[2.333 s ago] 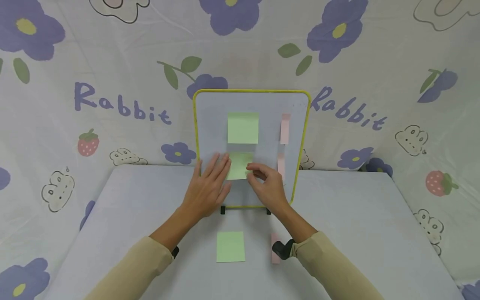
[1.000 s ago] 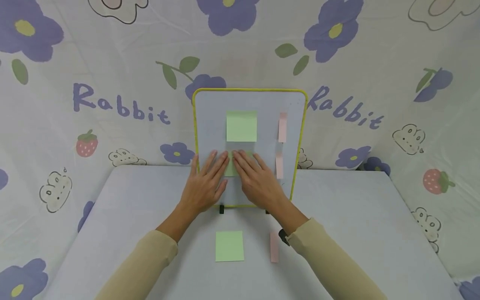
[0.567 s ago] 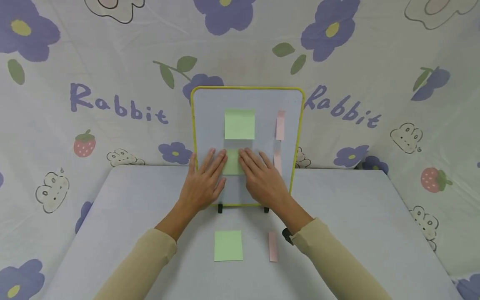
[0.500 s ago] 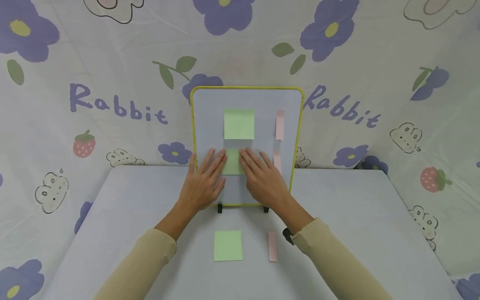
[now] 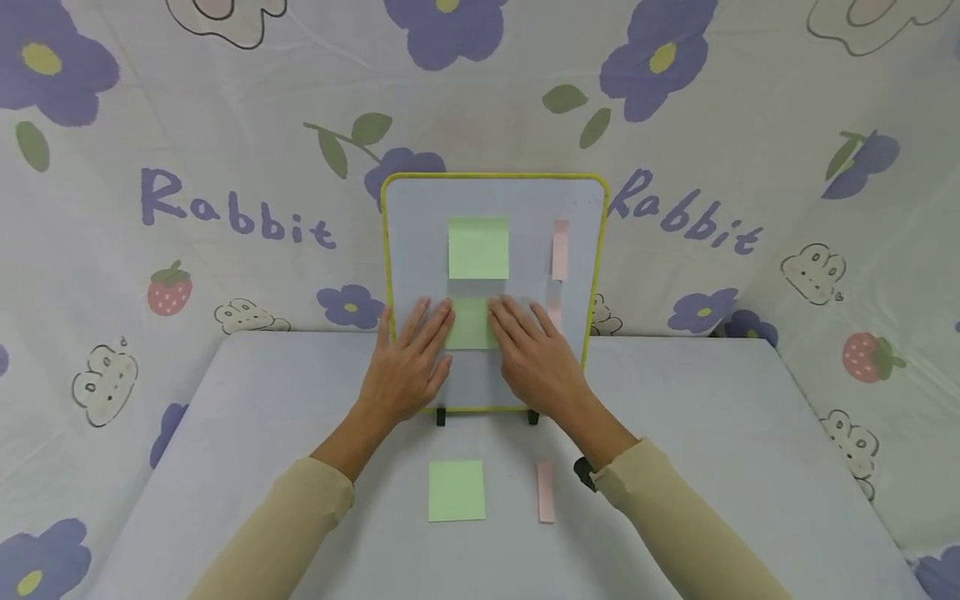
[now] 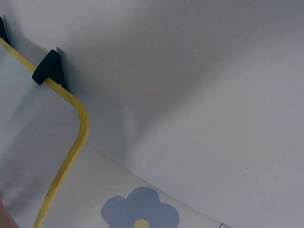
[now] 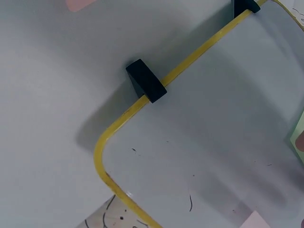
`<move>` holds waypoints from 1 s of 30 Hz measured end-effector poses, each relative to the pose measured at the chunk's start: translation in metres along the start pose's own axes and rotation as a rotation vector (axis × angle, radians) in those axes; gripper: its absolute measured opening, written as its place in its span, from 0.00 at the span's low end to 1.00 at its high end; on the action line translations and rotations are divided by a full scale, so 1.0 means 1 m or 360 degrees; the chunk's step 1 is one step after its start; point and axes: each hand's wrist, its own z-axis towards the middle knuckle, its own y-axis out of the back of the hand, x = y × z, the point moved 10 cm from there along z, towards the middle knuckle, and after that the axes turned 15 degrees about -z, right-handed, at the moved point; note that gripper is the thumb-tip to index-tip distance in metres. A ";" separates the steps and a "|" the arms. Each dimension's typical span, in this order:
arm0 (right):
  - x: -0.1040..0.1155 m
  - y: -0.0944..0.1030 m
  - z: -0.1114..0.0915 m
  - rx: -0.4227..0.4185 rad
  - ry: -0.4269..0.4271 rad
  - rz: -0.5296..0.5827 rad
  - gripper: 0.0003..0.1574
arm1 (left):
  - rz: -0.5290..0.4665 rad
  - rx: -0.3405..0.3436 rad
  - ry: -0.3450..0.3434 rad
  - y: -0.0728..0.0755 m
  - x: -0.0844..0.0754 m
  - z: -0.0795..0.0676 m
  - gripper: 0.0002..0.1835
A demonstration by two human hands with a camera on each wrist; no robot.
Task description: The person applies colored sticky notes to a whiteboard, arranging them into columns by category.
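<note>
A yellow-rimmed whiteboard [image 5: 420,250] stands upright at the back of the table. On it, a lower green sticky note [image 5: 471,323] lies between my two hands. My left hand [image 5: 405,367] rests on the board with spread, straight fingers, fingertips at the note's left edge. My right hand [image 5: 542,354] lays its straight fingers over the note's right edge. Above them hangs another green sticky note [image 5: 478,248]. To the right are two pink strips, an upper pink strip [image 5: 560,250] and a lower pink strip [image 5: 554,312] partly hidden behind my right fingers.
A green sticky note pad [image 5: 456,491] and a narrow pink pad [image 5: 545,492] lie on the white table [image 5: 720,467] in front of the board. Black feet [image 7: 146,80] grip the board's bottom edge. A flower-printed cloth [image 5: 480,108] hangs behind and around the table.
My right hand went from pinching the lower note's right edge to lying flat on it, then slid outward from the note's middle to its right edge. The left hand stays in place.
</note>
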 end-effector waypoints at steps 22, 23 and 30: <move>-0.003 -0.002 -0.005 0.0004 -0.0037 0.0001 0.39 | -0.0032 -0.0034 -0.0001 0.000 0.000 -0.005 0.34; -0.003 -0.001 -0.006 0.0000 -0.0030 0.0002 0.39 | -0.0034 -0.0033 -0.0003 0.000 0.000 -0.005 0.34; -0.016 0.007 -0.029 -0.0060 0.0017 0.0106 0.40 | -0.0088 -0.0015 -0.0039 0.010 -0.001 -0.011 0.33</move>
